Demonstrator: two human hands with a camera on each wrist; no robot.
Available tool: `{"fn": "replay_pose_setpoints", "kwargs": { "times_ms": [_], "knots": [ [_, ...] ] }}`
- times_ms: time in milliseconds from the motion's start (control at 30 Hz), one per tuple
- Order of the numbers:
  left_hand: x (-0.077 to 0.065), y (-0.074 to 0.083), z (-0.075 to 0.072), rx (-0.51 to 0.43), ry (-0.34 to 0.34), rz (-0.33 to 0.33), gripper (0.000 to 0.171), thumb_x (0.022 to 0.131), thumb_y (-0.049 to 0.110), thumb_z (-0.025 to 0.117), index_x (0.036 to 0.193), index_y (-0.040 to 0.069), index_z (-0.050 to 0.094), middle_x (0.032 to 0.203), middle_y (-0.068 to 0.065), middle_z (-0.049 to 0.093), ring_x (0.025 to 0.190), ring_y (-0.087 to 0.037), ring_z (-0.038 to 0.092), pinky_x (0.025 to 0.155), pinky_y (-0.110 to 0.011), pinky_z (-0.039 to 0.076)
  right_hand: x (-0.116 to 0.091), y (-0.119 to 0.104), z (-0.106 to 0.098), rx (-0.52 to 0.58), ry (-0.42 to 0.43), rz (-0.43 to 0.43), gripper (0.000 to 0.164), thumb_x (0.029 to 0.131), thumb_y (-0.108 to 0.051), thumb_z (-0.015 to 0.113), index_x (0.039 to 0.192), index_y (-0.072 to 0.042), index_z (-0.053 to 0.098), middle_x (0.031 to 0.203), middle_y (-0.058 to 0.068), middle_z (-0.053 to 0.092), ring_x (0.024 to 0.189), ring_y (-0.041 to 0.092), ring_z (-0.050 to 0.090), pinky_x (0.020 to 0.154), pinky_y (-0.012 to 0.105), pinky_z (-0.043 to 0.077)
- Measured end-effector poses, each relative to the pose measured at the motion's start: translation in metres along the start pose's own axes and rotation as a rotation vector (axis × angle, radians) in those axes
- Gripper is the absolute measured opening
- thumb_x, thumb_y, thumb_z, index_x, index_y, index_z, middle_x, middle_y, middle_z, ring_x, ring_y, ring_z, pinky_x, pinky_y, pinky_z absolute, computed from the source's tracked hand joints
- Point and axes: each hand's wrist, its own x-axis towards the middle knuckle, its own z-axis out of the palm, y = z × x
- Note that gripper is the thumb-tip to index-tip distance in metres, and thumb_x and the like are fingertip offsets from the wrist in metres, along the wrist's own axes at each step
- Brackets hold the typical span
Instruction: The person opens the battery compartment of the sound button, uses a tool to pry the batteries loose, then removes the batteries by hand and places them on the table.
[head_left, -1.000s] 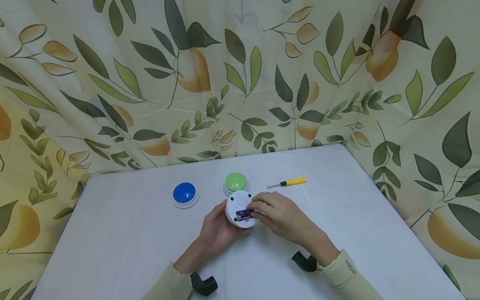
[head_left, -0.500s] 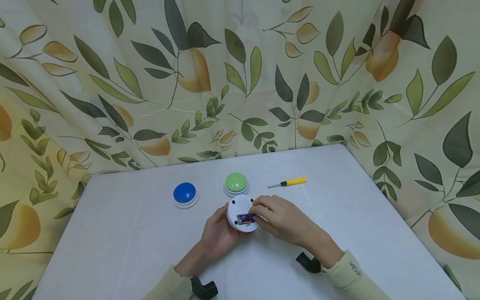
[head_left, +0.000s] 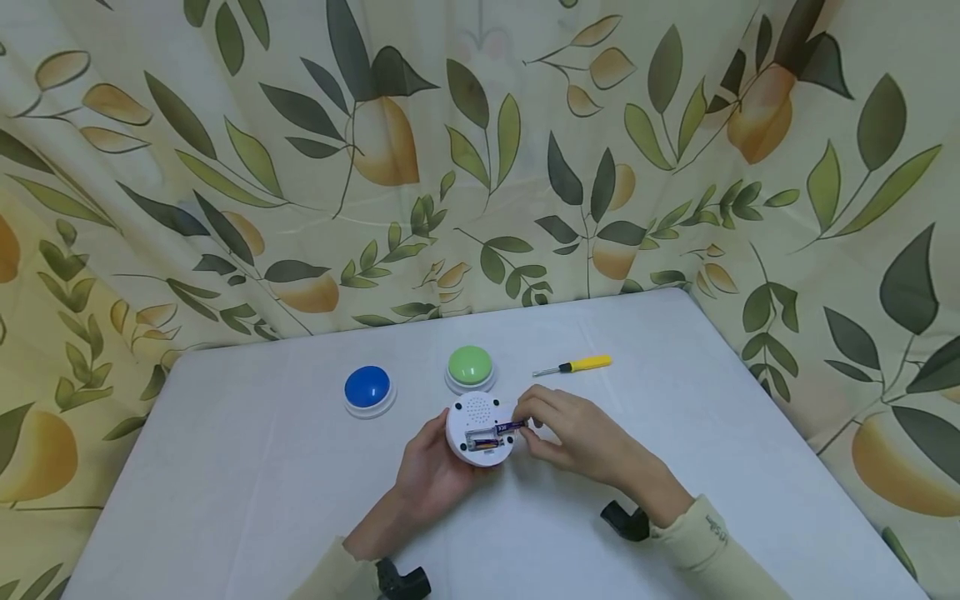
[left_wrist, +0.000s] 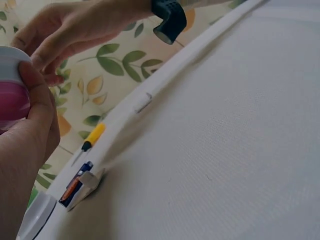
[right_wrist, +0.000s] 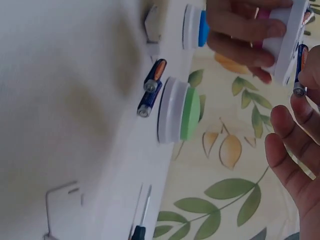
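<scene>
My left hand [head_left: 431,483] grips a white round button [head_left: 474,407], back side up, its battery compartment uncovered. Its pink dome [left_wrist: 11,102] shows under the fingers in the left wrist view. One AAA battery [head_left: 483,445] lies in the compartment. A second battery [right_wrist: 300,67] is pinched between thumb and index finger of my right hand [head_left: 577,437], slanting out at the compartment's right end. The other right fingers are spread loosely in the right wrist view.
A green button [head_left: 471,365] stands just behind the hands, a blue button [head_left: 367,387] to the left. A yellow-handled screwdriver [head_left: 588,363] lies at the back right. Two loose batteries [right_wrist: 156,75] and small white covers [right_wrist: 152,24] lie on the table.
The right hand has drawn one battery's end up and to the right, out of the compartment where both lay side by side. The left hand and button have shifted slightly.
</scene>
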Motion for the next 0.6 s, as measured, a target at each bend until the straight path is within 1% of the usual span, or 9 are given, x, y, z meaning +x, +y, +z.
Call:
{"fn": "replay_pose_setpoints", "kwargs": {
  "times_ms": [100, 200, 267, 333, 467, 533, 600],
  "knots": [
    [-0.004, 0.002, -0.001, 0.004, 0.030, -0.002, 0.061, 0.112, 0.046, 0.012, 0.168, 0.023, 0.003, 0.173, -0.010, 0.014, 0.140, -0.019, 0.046, 0.113, -0.037, 0.043, -0.003, 0.005, -0.002, 0.037, -0.011, 0.048, 0.029, 0.085, -0.004, 0.079, 0.109, -0.015, 0.065, 0.104, -0.008, 0.066, 0.087, 0.009, 0.062, 0.074, 0.020, 0.056],
    [-0.006, 0.004, -0.002, 0.007, 0.042, 0.000, 0.061, 0.111, 0.046, 0.011, 0.168, 0.025, 0.002, 0.174, -0.012, 0.010, 0.144, -0.023, 0.043, 0.118, -0.041, 0.037, -0.007, 0.012, -0.006, 0.060, -0.023, 0.100, 0.029, 0.086, -0.004, 0.078, 0.109, -0.016, 0.064, 0.103, -0.010, 0.065, 0.087, 0.009, 0.060, 0.072, 0.024, 0.056],
    [-0.008, 0.007, -0.003, -0.004, 0.052, 0.008, 0.061, 0.111, 0.047, 0.011, 0.168, 0.026, 0.002, 0.175, -0.012, 0.009, 0.147, -0.025, 0.039, 0.120, -0.042, 0.035, -0.011, 0.018, -0.008, 0.071, -0.029, 0.136, 0.029, 0.087, -0.004, 0.078, 0.109, -0.017, 0.064, 0.102, -0.010, 0.065, 0.088, 0.008, 0.059, 0.072, 0.026, 0.056],
    [-0.009, 0.009, -0.004, -0.027, 0.056, 0.018, 0.061, 0.111, 0.047, 0.011, 0.168, 0.027, 0.001, 0.175, -0.012, 0.008, 0.151, -0.026, 0.033, 0.121, -0.040, 0.035, -0.015, 0.024, -0.009, 0.077, -0.034, 0.171, 0.031, 0.087, -0.003, 0.078, 0.109, -0.018, 0.063, 0.102, -0.011, 0.064, 0.089, 0.008, 0.058, 0.073, 0.027, 0.057],
    [-0.012, 0.015, -0.005, -0.073, 0.076, 0.040, 0.062, 0.111, 0.049, 0.013, 0.168, 0.028, 0.000, 0.175, -0.009, 0.005, 0.154, -0.026, 0.024, 0.116, -0.034, 0.041, -0.026, 0.036, -0.010, 0.086, -0.049, 0.244, 0.031, 0.088, -0.001, 0.078, 0.110, -0.018, 0.063, 0.103, -0.011, 0.063, 0.091, 0.010, 0.059, 0.074, 0.028, 0.056],
    [-0.013, 0.016, -0.007, -0.090, 0.084, 0.050, 0.062, 0.111, 0.050, 0.013, 0.168, 0.029, 0.000, 0.175, -0.008, 0.005, 0.153, -0.026, 0.022, 0.115, -0.033, 0.042, -0.032, 0.041, -0.011, 0.084, -0.068, 0.293, 0.030, 0.089, -0.002, 0.077, 0.110, -0.019, 0.063, 0.103, -0.012, 0.062, 0.091, 0.010, 0.058, 0.074, 0.029, 0.056],
    [-0.015, 0.018, -0.008, -0.101, 0.095, 0.060, 0.062, 0.111, 0.051, 0.013, 0.168, 0.030, 0.001, 0.175, -0.007, 0.007, 0.153, -0.025, 0.023, 0.114, -0.032, 0.042, -0.037, 0.047, -0.011, 0.081, -0.093, 0.345, 0.029, 0.090, -0.003, 0.077, 0.109, -0.020, 0.062, 0.103, -0.012, 0.062, 0.092, 0.010, 0.057, 0.075, 0.030, 0.055]
  ]
}}
